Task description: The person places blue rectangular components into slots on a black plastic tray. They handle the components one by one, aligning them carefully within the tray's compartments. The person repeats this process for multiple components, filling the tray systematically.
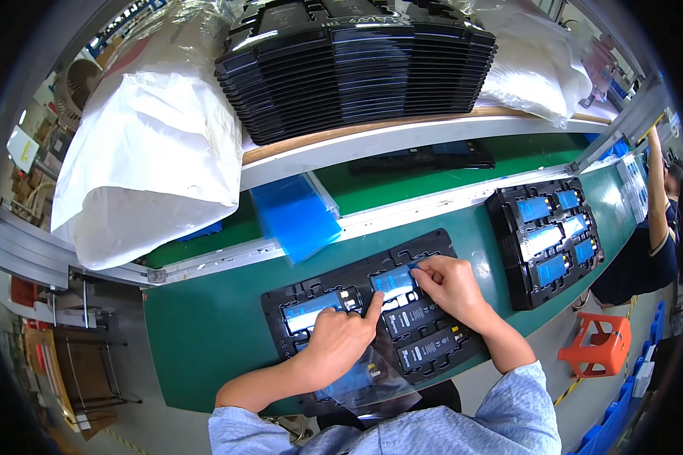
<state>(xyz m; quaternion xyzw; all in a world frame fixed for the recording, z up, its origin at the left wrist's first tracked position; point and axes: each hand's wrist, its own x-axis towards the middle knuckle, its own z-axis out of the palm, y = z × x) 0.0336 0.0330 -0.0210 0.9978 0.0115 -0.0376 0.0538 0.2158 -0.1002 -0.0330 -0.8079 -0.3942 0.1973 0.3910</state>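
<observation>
Touching 1 blue-topped battery [395,281] — left hand [338,337] and right hand [452,285].

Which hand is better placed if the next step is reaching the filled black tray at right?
Probably the right hand: it is nearer that filled black tray, though its fingers are at a blue-covered pack. The left hand lies farther away.

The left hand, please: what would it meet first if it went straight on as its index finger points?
The left hand would likely first meet the blue pack right at its index fingertip, in the black tray; whether they touch is hard to judge.
</observation>
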